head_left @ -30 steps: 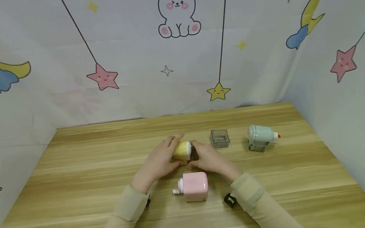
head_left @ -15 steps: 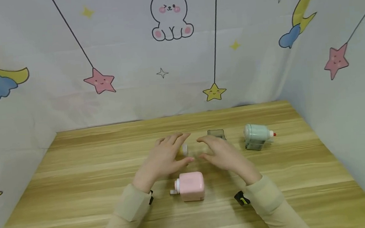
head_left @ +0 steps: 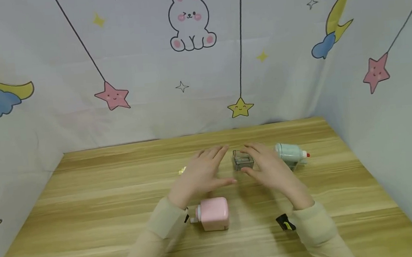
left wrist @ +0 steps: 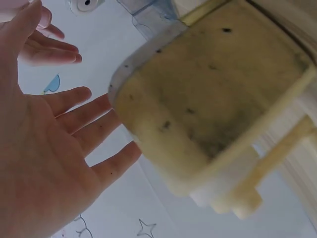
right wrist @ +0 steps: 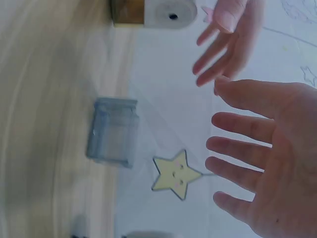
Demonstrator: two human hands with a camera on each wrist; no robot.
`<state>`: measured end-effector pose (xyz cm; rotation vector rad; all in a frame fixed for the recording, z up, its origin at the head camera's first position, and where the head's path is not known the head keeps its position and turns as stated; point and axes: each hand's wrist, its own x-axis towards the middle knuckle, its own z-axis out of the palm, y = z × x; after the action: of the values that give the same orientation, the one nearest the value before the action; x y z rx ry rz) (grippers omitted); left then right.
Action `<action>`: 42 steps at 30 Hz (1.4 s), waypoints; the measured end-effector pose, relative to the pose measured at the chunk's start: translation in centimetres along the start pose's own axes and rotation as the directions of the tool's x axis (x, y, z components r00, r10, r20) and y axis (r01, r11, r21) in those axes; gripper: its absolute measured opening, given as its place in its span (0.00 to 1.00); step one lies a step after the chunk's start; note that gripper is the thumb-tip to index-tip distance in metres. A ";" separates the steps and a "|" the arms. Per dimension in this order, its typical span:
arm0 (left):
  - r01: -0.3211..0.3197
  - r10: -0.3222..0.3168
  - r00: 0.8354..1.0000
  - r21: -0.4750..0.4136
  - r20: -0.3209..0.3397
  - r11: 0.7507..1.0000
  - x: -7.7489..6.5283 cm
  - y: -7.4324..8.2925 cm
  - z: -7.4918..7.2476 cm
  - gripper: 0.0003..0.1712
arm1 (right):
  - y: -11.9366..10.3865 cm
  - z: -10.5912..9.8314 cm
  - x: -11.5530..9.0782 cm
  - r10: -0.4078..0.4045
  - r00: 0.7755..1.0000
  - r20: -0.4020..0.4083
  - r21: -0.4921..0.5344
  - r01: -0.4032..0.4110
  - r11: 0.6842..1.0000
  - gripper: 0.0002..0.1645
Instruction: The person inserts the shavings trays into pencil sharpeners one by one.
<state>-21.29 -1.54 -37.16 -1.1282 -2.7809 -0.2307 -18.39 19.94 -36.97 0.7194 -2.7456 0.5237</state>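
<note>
My left hand (head_left: pixel 201 172) hovers with spread fingers, holding nothing. Behind it in the head view, a yellow crank pencil sharpener (head_left: pixel 182 170) is mostly hidden. The left wrist view shows that sharpener's yellow body (left wrist: pixel 213 89) close up, with its crank (left wrist: pixel 247 196) at lower right. My right hand (head_left: pixel 270 168) is also in the air, its fingers apart and holding nothing. A see-through grey drawer (head_left: pixel 243 160) stands on the table just beyond its fingertips. In the right wrist view the drawer (right wrist: pixel 114 132) shows apart from the right hand (right wrist: pixel 277 158).
A pink crank sharpener (head_left: pixel 214 213) stands in front of the hands, its handle toward the left. A pale green sharpener (head_left: pixel 290 154) stands at the back right, partly behind the right hand. The wooden table (head_left: pixel 99 209) ends at a printed cloth (head_left: pixel 147 117).
The hands have come off the yellow sharpener. Both moved to the right, the right hand reaching beside the clear drawer. The view has shifted slightly.
</note>
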 end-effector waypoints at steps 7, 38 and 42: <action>-0.028 0.026 0.996 0.020 0.085 0.999 2.2 1.1 0.2 0.58 | 1.8 -1.3 -1.0 0.032 0.999 -0.038 -0.009 -0.032 0.999 0.34; 0.059 -0.075 0.874 0.049 0.480 0.997 7.6 2.5 0.1 0.59 | 7.7 -1.6 -2.4 0.231 0.973 0.010 -0.016 -0.231 0.973 0.46; 0.086 -0.102 0.845 0.055 0.524 0.995 8.3 2.8 0.2 0.59 | 8.2 -1.4 -2.7 0.232 0.973 0.000 -0.010 -0.232 0.973 0.48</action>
<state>-25.28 6.10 -35.59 -1.1965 -3.3060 0.1397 -20.11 28.31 -38.85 0.3968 -2.8482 0.5568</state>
